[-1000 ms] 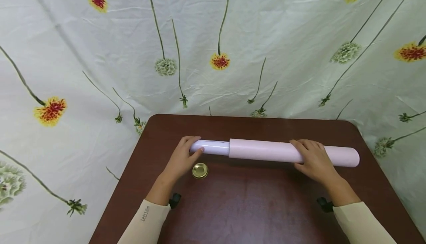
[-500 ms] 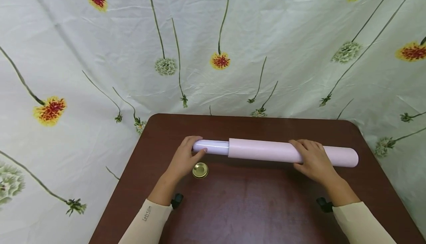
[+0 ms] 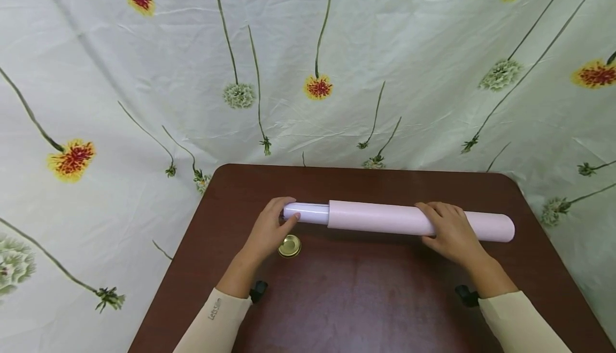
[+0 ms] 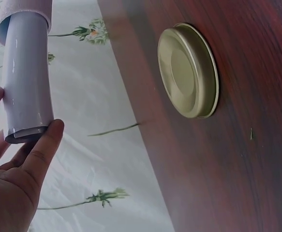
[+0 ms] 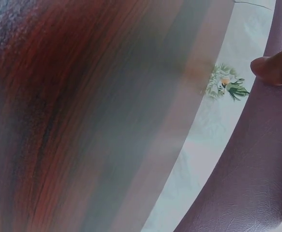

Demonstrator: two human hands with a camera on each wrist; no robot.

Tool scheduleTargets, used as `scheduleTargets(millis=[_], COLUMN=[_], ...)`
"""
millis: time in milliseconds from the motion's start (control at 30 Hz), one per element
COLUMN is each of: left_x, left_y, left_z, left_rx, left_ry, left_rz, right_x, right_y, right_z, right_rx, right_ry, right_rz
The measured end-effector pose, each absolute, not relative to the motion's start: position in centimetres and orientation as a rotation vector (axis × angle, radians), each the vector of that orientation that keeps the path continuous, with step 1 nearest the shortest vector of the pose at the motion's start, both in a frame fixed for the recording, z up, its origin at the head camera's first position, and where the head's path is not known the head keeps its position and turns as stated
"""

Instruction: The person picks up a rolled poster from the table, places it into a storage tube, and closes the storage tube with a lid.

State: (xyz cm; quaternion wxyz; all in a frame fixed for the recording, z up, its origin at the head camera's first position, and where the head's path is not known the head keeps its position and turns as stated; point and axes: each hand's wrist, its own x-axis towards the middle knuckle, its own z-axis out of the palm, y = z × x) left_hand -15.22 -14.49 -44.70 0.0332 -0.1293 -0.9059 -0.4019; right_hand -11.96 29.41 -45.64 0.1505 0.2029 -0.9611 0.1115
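A long pink cardboard tube (image 3: pixel 375 217) lies crosswise over the far half of the table. From its open left end sticks a rolled glossy white sheet (image 3: pixel 308 213), narrower than the tube. My left hand (image 3: pixel 267 227) holds the roll's outer end between thumb and fingers; in the left wrist view, fingertips (image 4: pixel 55 129) touch the lower rim of the sheet (image 4: pixel 28 82). Toward the tube's right end, my right hand (image 3: pixel 452 232) grips it from above. A thumb (image 5: pixel 271 67) shows against the tube (image 5: pixel 257 140) in the right wrist view.
A round gold metal lid (image 3: pixel 289 246) rests on the dark reddish-brown table (image 3: pixel 356 294), just right of the left hand. Behind the table hangs a white cloth (image 3: pixel 279 128) printed with flowers.
My left hand has moved slightly right, and less of the rolled sheet sticks out of the tube. The tube and right hand have shifted a little left.
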Motion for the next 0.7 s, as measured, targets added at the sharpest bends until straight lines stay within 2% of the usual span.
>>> scheduleTargets(millis=[700], left_x=[-14.8], left_y=[-13.3], left_z=[-44.4], left_rx=[-0.438], left_ry=[-2.756], left_rz=[-1.352], right_x=[-11.9], right_y=[29.1], right_z=[-45.6], right_rx=[0.589], right_ry=[-2.758], right_rz=[0.325])
